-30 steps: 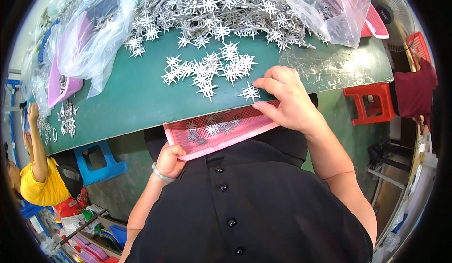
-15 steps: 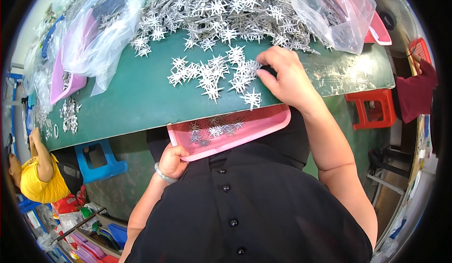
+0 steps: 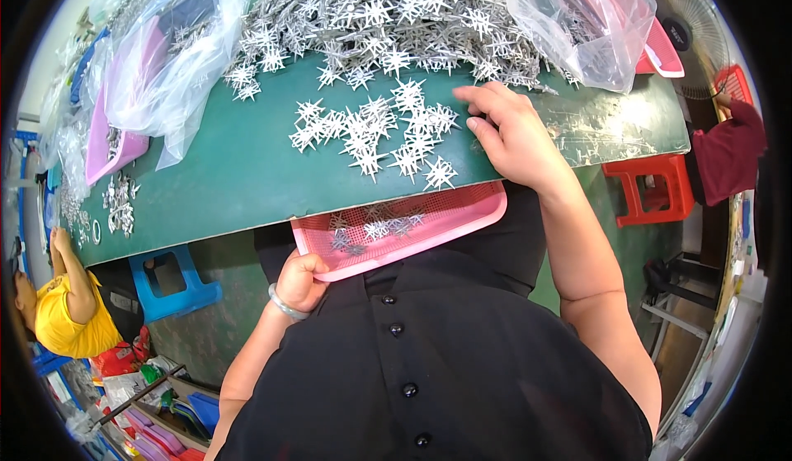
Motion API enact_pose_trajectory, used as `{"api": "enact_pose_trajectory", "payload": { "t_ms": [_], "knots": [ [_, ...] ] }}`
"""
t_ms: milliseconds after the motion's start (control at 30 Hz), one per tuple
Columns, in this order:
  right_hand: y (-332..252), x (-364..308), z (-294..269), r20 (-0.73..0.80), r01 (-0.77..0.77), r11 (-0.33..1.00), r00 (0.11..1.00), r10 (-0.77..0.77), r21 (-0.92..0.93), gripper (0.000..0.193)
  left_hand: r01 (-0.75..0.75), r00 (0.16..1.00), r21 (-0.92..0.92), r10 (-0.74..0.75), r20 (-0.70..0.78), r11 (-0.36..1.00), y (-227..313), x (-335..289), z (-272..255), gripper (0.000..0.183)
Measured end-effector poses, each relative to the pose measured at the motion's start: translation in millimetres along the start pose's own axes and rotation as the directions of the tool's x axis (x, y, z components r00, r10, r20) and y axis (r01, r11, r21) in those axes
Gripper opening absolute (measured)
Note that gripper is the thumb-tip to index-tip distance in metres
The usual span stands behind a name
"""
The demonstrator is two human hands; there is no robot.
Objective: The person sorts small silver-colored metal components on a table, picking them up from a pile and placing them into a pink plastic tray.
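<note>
The left hand (image 3: 301, 286) grips the near left corner of a pink basket (image 3: 454, 217), thumb over the rim. The basket sits at the person's lap, its far side reaching under the edge of the green bench (image 3: 239, 160); a few silvery star-shaped pieces (image 3: 392, 226) lie inside it.

The right hand (image 3: 518, 135) is released — thumb and fingers parted, nothing visible between them — just right of a loose cluster of star pieces (image 3: 363, 135) on the bench. Whether it touches the surface, I cannot tell. One star (image 3: 440, 174) lies at the cluster's near right end, close to the bench edge. Behind the cluster spreads a large heap of stars (image 3: 371, 15), with a clear plastic bag (image 3: 590, 40) to its right.
</note>
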State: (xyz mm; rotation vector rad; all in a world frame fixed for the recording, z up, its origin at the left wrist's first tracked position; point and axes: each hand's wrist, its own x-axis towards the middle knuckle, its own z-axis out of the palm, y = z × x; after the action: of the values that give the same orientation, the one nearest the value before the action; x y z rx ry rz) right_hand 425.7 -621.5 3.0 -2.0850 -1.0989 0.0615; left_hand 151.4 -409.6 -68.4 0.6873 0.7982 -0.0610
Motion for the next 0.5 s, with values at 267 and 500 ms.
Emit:
{"api": "enact_pose_trajectory", "payload": {
  "t_ms": [267,500],
  "knots": [
    [-3.5,8.2,-0.6,0.134,0.105,0.976,0.988,-0.080,-0.190,0.043,0.016,1.000,0.025,-0.016,0.013,1.000,3.4,-2.3,3.0,0.050],
    [-2.4,6.1,-7.1,0.154,0.152,0.974,0.980,-0.126,-0.170,0.031,0.023,1.000,0.039,-0.024,0.012,0.999,4.7,-1.5,5.9,0.050]
  ]
}}
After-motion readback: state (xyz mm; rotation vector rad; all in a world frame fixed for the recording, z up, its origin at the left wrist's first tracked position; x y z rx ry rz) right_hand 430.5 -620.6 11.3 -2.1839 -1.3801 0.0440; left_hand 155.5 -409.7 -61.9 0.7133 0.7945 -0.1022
